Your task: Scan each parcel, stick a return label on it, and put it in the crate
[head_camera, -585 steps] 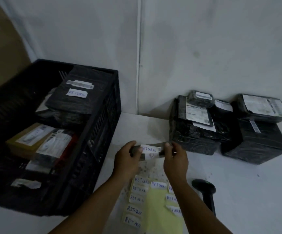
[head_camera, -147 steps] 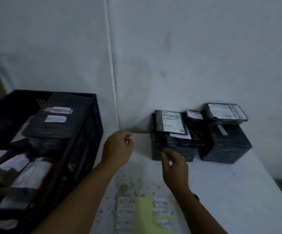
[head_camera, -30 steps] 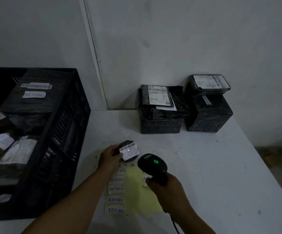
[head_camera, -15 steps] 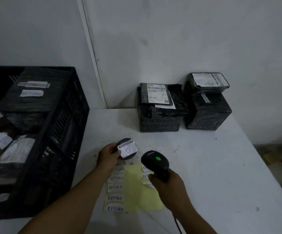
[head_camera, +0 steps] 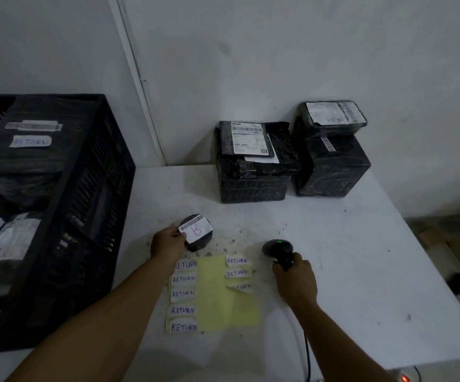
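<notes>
Room: bare worktop (head_camera: 347, 257) right of scanner (head_camera: 278, 249), up to its right edge.
Left hand (head_camera: 168, 245): fingers pinch parcel (head_camera: 197, 234).
Right hand (head_camera: 295, 279): grips scanner.

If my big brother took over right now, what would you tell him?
Left hand holds a small round parcel, barcode label up. Right hand grips the scanner, green light on. RETURN stickers wait on the yellow sheet. The crate already holds parcels, one marked RETURN. This parcel shows no RETURN sticker yet; then crate it. Stacked parcels by the wall remain.
</notes>
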A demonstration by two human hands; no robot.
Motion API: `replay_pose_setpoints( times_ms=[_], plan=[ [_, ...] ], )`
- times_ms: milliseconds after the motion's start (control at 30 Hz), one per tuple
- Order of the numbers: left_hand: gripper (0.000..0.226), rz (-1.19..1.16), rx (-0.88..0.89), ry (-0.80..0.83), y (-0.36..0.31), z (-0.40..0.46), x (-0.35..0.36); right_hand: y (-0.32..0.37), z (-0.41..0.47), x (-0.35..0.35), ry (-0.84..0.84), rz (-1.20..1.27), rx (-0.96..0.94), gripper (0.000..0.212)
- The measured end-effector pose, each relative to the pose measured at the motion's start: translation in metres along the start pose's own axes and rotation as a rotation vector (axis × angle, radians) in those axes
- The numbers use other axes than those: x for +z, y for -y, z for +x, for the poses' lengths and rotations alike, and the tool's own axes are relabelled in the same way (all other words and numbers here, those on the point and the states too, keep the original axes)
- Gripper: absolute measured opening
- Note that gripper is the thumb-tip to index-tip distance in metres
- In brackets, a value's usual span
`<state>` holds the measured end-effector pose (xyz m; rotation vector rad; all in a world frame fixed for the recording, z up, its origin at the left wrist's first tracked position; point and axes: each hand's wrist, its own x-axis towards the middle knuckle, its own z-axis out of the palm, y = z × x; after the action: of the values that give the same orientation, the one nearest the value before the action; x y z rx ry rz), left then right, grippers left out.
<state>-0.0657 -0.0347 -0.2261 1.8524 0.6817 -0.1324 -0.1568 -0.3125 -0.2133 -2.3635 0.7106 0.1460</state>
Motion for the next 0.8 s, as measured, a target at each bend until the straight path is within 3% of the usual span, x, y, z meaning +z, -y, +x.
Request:
replay_pose_setpoints(
  times_ms=[233, 333, 433, 533, 633, 733, 800],
  plan=[
    [0.030, 0.078, 0.024, 0.016, 0.000, -0.010, -0.005, -0.007, 0.005, 0.003, 0.009, -0.098, 0.021, 0.034],
    [0.045, 0.168, 0.092, -0.060, 0.000, -0.024, -0.005, -0.008, 0.003, 0.002, 0.009, -0.150, 0.027, 0.052],
    [0.039, 0.249, 0.328, -0.161, 0.010, -0.050, -0.004, -0.010, -0.010, 0.003, -0.173, -0.203, 0.008, 0.087],
    [0.032, 0.407, 0.577, -0.049, 0.032, -0.072, 0.001, -0.010, -0.032, 0.011, -0.360, -0.171, -0.325, 0.066],
    [0.034, 0.618, 0.704, 0.146, 0.053, -0.081, 0.004, -0.005, -0.049, 0.031, -0.188, -0.242, -0.629, 0.042],
    [0.049, 0.795, 0.719, 0.304, 0.063, -0.086, 0.009, -0.002, -0.057, 0.047, 0.054, -0.383, -0.574, 0.043],
    [0.058, 0.904, 0.703, 0.358, 0.066, -0.087, 0.011, -0.001, -0.056, 0.053, 0.101, -0.456, -0.528, 0.038]
  ],
)
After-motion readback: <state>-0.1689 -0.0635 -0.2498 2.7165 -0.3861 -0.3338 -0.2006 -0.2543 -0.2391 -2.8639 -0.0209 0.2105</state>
